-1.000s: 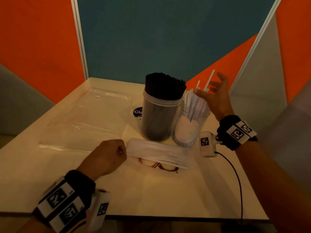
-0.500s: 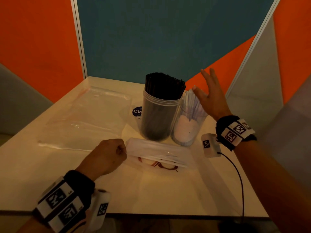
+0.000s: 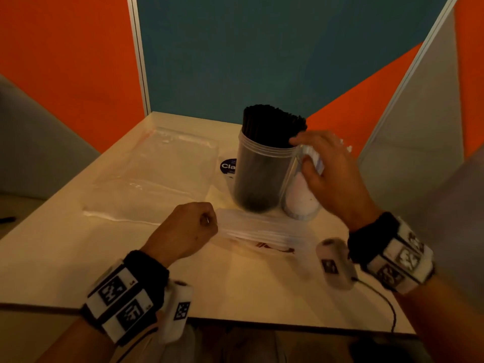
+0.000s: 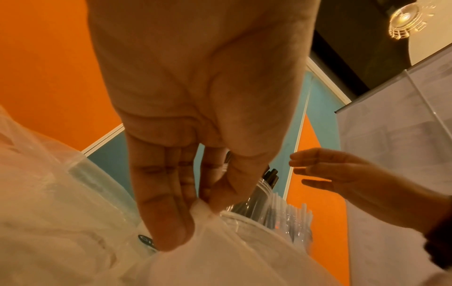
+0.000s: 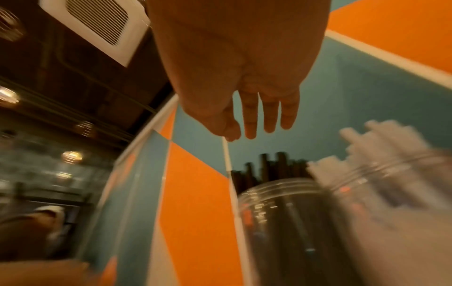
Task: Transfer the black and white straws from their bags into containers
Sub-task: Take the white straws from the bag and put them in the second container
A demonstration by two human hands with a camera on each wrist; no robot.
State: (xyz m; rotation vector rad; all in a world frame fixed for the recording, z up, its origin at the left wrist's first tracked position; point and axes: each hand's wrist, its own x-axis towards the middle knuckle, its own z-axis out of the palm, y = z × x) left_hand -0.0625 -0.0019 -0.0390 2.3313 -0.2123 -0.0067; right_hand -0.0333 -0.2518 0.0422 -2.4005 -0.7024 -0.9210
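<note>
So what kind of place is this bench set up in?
Probably a partitioned work booth inside a café or shop. Orange and teal partition panels enclose a small white table, and the wrist views show a dark ceiling with pendant lamps and a vent.

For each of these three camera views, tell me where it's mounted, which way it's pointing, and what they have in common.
Head: worn on the head, looking forward and down at the table; shows both forearms, the left hand pinching the bag of white straws, and the right hand by the jars.
Left wrist: looks along the left palm and fingers at the bag's plastic.
Right wrist: blurred, looks along the open right hand toward the booth wall.
Shared: all three show the jar of black straws and the jar of white straws.
</note>
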